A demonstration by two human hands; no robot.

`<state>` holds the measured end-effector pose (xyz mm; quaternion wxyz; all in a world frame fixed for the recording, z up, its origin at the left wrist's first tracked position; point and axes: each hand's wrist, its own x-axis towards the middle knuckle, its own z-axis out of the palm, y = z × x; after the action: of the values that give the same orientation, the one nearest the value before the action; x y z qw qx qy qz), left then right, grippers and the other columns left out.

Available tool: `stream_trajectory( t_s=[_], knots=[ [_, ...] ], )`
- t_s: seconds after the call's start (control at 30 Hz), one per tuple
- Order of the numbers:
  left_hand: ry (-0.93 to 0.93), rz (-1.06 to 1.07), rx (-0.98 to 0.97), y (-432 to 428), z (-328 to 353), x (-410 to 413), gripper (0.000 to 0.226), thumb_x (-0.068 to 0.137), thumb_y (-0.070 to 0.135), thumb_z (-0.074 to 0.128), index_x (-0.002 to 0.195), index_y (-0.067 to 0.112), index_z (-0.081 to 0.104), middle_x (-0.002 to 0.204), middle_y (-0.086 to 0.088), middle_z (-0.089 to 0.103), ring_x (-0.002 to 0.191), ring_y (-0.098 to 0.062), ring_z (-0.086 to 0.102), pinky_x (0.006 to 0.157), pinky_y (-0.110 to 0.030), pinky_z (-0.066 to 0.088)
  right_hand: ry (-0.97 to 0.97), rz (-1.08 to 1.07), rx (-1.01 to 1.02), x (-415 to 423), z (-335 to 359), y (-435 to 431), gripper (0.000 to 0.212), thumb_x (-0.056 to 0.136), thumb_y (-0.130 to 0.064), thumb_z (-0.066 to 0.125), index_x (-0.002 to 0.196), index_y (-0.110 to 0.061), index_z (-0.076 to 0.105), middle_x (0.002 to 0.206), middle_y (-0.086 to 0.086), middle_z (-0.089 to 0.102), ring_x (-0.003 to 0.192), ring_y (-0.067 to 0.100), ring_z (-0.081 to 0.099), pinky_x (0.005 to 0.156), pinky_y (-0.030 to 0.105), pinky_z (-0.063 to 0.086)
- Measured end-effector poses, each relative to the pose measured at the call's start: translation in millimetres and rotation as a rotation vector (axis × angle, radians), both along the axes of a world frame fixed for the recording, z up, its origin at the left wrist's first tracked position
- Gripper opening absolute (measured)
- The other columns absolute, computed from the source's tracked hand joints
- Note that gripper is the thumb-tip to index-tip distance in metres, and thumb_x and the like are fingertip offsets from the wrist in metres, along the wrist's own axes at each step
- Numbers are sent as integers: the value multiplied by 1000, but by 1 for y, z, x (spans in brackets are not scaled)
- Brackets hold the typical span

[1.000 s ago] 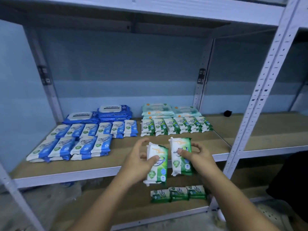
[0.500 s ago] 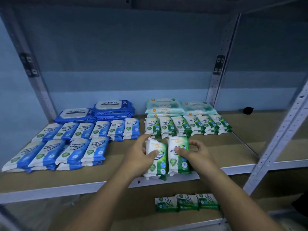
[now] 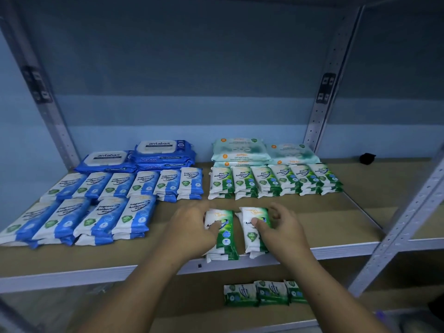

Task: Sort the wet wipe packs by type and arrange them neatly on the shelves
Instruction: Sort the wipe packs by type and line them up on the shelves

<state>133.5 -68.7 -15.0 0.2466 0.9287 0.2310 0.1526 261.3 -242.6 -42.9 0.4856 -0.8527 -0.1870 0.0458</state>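
Observation:
Two small stacks of green pine wipe packs lie side by side near the shelf's front edge. My left hand (image 3: 194,233) grips the left green stack (image 3: 224,239), thumb across its top. My right hand (image 3: 282,230) holds the right green stack (image 3: 252,233), thumb on its label. Behind them runs a row of green pine packs (image 3: 274,181), with pale mint large packs (image 3: 259,151) at the back. To the left sit two rows of blue fragrance-free packs (image 3: 103,205) and big blue Antabax packs (image 3: 144,156).
The wooden shelf board (image 3: 312,219) has bare room right of my hands. Three green packs (image 3: 262,293) lie on the lower shelf. A grey metal upright (image 3: 406,227) stands at the right front. A small black object (image 3: 366,158) sits at the back right.
My hands carried both green stacks forward from in front of the shelf and set them down on the board near its front edge. The camera moved closer.

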Motion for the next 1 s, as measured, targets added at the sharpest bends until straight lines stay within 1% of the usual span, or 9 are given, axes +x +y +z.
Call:
stream_trajectory(
  t_s=[0.13,0.2,0.3,0.37,0.43,0.53,0.67,0.73,1.0],
  knots=[
    [78,-166,42,-5,9,-22,45,84,58,69,124,39,60,124,21,49,113,-2,48,84,-20,37,-237,205,-132,-3,1,-16,27,85,-42,74,108,-38,63,106,-14,48,108,17,50,89,36,45],
    [93,-189,34,-13,8,-30,48,81,58,73,124,42,58,120,23,43,105,0,46,79,-18,36,-313,342,-173,-5,3,-24,24,83,-44,75,104,-37,65,108,-19,47,108,11,48,89,33,43],
    [59,-190,45,-24,2,-31,45,83,48,75,124,40,58,117,19,42,108,-5,46,85,-22,39,-292,406,-160,-8,4,-32,18,86,-37,76,103,-33,70,117,-19,47,106,0,51,88,23,41],
    [30,-162,56,-27,-1,-29,39,87,43,73,123,38,60,116,16,44,99,-8,47,83,-22,40,-289,410,-165,-10,4,-33,19,88,-34,74,106,-31,72,122,-16,48,102,-5,50,86,20,37],
    [7,-141,54,-29,-3,-29,38,87,44,72,122,37,60,115,16,45,95,-8,47,82,-22,41,-302,413,-178,-10,4,-35,23,89,-34,73,112,-29,71,125,-15,48,111,0,50,89,17,36],
    [10,-134,53,-29,-6,-32,46,81,47,76,122,41,55,117,20,41,105,-7,47,87,-26,45,-308,457,-209,-11,4,-45,37,84,-39,77,118,-37,63,128,-22,43,116,-2,48,95,16,39],
    [14,-155,49,-26,-10,-31,45,82,34,78,116,43,50,117,22,36,106,-4,46,84,-25,46,-375,490,-269,-9,2,-50,55,74,-10,72,113,-40,49,124,-28,41,114,4,49,91,26,47],
    [-4,-158,41,-23,-12,-28,43,83,29,77,114,42,51,116,21,37,104,-5,48,84,-26,47,-390,460,-226,-7,-2,-48,55,75,-1,69,109,-39,49,123,-29,42,114,4,48,91,28,47],
    [-86,-132,11,-10,-20,-2,39,85,24,76,115,40,56,115,22,42,95,-4,48,80,-25,46,-458,363,-178,11,-21,-27,42,80,-2,72,113,-27,64,133,-17,49,116,12,55,91,24,47]
  ],
)
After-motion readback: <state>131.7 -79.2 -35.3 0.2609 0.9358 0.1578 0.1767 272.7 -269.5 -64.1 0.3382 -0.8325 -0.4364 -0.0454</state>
